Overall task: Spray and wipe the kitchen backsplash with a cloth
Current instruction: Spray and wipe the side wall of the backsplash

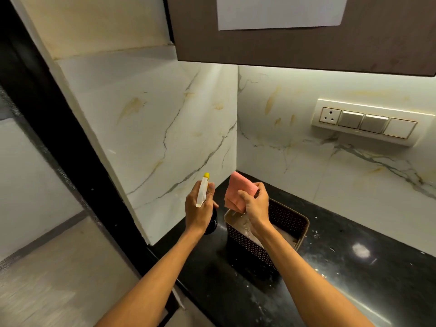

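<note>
**Head view: both hands raised before the corner of the backsplash.**

- **Left hand:** the left hand (199,208) is curled round the neck of the bottle (202,194). The yellow nozzle (206,175) points at the left panel of the marble backsplash (165,128). It cannot be told whether the trigger is pressed, and no mist shows.
- **Right hand:** the right hand (256,204) pinches a folded pink cloth (238,188). The cloth is held above the basket (286,214) and apart from the wall.
- **Setting:** the basket stands on the black counter (354,267) near the corner. Yellowish streaks mark both panels.

**Likely hazards, as judged from this arrangement:**

- **(a) Liquid in the socket.** A switch plate (364,121) with an open socket (329,115) sits on the right panel. Spray aimed or drifting that way, or a wet cloth dragged across it, could carry liquid into the socket.
- **(b) Dropped cloth.** The cloth is held by the fingertips only, with its folds hanging loose. A slack pinch could drop it into the basket, whose contents are unclear.
- **(c) Run-off.** Heavy spraying at close range could send run-off down to the counter seam.
- **(d) Basket in the way.** The basket blocks the lower wall near the corner, and a wide wiping sweep could knock or shift it.
- **(e) Low cabinet.** The cabinet (306,43) hangs low, so upward strokes could strike its underside.
</note>
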